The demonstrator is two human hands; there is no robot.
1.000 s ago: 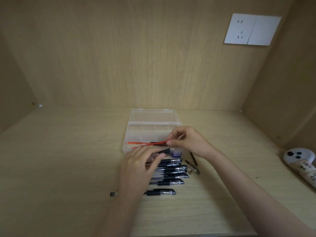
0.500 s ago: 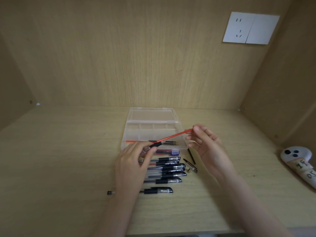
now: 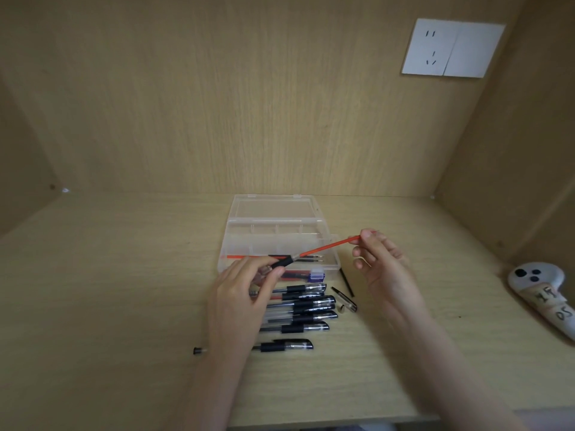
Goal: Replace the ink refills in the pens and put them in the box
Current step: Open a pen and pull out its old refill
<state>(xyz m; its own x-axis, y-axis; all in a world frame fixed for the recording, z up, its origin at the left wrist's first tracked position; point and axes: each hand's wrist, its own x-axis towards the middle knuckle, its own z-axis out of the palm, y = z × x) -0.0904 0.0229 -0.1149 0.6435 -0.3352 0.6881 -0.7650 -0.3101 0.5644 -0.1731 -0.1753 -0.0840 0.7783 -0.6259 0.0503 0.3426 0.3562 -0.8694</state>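
My left hand (image 3: 239,290) grips a pen barrel (image 3: 281,262) by its black grip, tilted up to the right. A red refill (image 3: 329,245) sticks out of the barrel's end, and my right hand (image 3: 378,259) pinches the refill's far tip. Behind them lies an open clear plastic box (image 3: 273,227) with another red refill (image 3: 239,257) and black refills (image 3: 311,258) inside. Several black capped pens (image 3: 301,309) lie in a row on the desk under my left hand, one more pen (image 3: 286,346) nearer me.
A loose black refill (image 3: 346,282) and a pen cap (image 3: 343,302) lie right of the pens. A small purple box (image 3: 316,275) sits at the clear box's front. A white controller (image 3: 543,293) rests at the desk's right edge. A small black piece (image 3: 199,350) lies front left.
The red refill went from lying level over the box to tilted up to the right. My right hand moved right along it to its tip; my left hand lifted the barrel.
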